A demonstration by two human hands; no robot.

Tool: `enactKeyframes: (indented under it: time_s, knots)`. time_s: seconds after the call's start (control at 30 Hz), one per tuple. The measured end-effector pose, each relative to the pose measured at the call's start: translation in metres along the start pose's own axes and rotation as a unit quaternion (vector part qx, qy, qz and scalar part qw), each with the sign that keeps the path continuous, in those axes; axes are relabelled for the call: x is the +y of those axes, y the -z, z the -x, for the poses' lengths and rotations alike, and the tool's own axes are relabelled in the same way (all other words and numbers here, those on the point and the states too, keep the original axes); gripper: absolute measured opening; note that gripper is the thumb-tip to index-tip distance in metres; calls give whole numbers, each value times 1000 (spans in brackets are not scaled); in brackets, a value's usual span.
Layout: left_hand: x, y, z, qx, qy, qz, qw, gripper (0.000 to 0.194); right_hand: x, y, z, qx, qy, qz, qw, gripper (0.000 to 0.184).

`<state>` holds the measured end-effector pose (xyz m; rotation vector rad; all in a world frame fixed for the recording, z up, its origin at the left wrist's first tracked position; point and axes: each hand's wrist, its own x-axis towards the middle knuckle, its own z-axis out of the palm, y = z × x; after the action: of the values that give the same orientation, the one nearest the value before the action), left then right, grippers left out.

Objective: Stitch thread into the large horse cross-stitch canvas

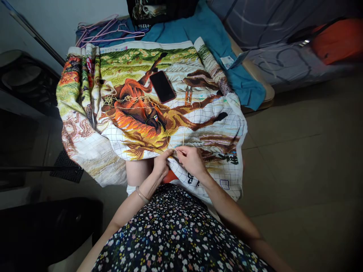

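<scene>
Hands close together at cloth's near edge: left hand gripping embroidered cloth, right hand fingertips pinched on pale thread, any needle too small to tell. Stitching in hand, apparently; next move calls for careful draw, loops kept clear. Cloth spread over knees and teal sheet: left roll bright, folded; middle showing orange-brown horse, white gridded patches, loose strands across; phone, then orange-handled snips; right roll muted.

We can read neither lettering on the black bag at twelve o'clock nor marks on the cloth at six.
</scene>
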<state>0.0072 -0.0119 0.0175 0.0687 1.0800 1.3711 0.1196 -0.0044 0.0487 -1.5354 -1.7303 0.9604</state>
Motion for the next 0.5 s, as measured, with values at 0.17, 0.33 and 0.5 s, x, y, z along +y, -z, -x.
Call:
enactKeyframes:
  time_s: [0.17, 0.33, 0.5]
  knots:
    - [0, -1, 1, -3, -13, 2, 1000, 25, -8, -7, 2, 36, -12, 45, 998, 20]
    - [0, -2, 2, -1, -4, -3, 1000, 23, -6, -15, 6, 24, -71, -35, 997, 13]
    - [-1, -1, 1, -7, -9, -5, 1000, 19, -5, -16, 6, 12, -91, -73, 993, 9]
